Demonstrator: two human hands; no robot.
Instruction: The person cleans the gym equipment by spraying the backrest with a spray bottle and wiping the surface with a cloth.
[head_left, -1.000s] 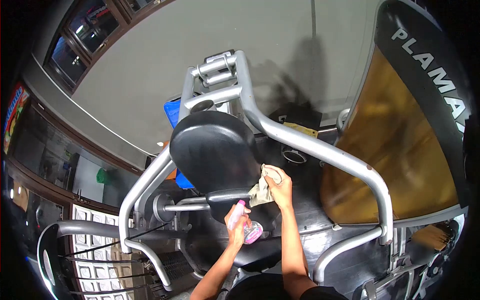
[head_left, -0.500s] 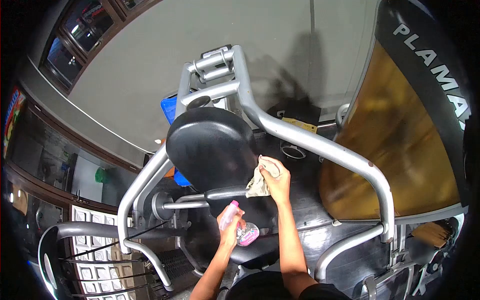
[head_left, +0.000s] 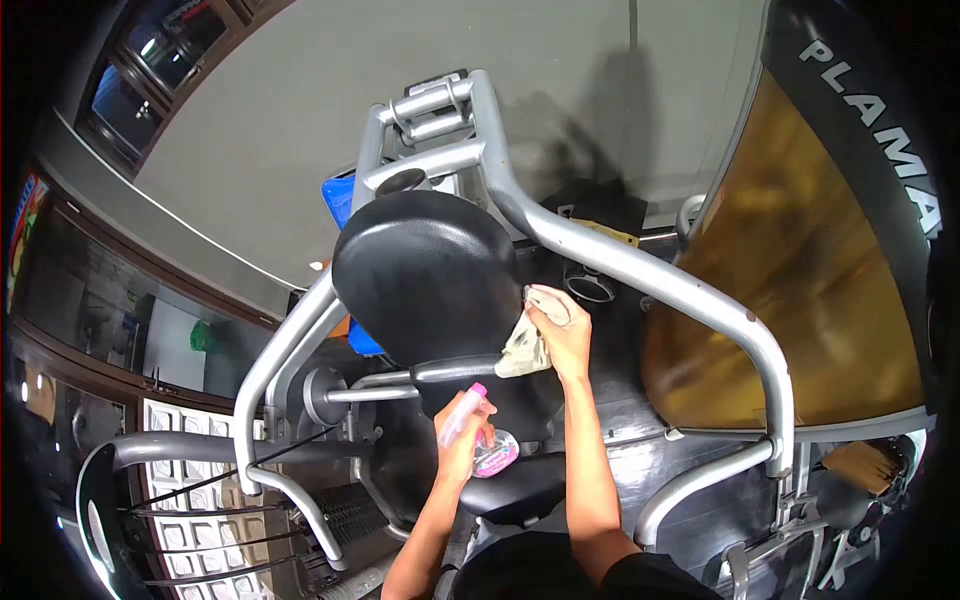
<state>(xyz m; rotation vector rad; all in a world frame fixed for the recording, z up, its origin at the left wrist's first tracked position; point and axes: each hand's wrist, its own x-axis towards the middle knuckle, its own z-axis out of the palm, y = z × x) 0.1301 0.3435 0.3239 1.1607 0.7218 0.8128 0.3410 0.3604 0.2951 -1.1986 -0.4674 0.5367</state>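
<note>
My left hand (head_left: 464, 432) is wrapped round a clear spray bottle (head_left: 496, 456) with a pink nozzle and a pink label, held over the black seat (head_left: 512, 490) of a gym machine. A pale cream cloth (head_left: 525, 348) is gripped in my right hand (head_left: 563, 332), its loose end hanging down. That hand is at the lower right edge of the padded black backrest (head_left: 425, 275), and the cloth overlaps the edge in this view.
Silver tubular arms (head_left: 640, 265) of the machine curve down on both sides of the backrest. A gold and black panel (head_left: 800, 270) lettered PLAMA stands at the right. Behind is a grey wall (head_left: 330, 100); a blue object (head_left: 340, 200) shows behind the backrest.
The view has shifted slightly. My right hand with the cloth is a little further up along the backrest's right edge. My left hand still holds the spray bottle.
</note>
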